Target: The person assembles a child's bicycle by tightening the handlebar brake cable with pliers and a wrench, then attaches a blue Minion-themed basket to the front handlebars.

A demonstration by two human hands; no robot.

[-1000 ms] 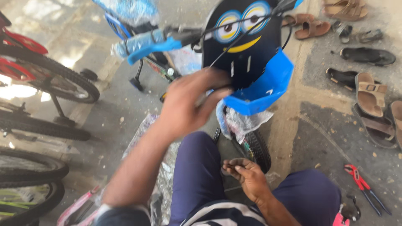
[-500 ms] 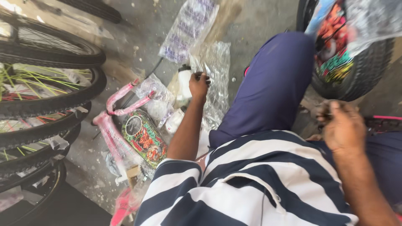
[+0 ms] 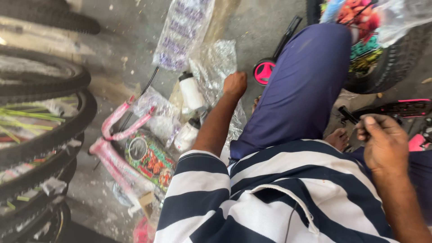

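White bottle (image 3: 191, 91) upright beside left hand (image 3: 235, 83)

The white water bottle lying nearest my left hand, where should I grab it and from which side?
Probably around the middle of the white bottle, coming down from above. It lies on its side on the crinkled clear plastic, black cap away from you, so the round body is exposed on top. Your left hand is just to its right.

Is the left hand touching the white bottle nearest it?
Apart. The head view shows the left hand closed over crinkled clear plastic wrap, with a strip of wrap and floor showing between it and the white bottle.
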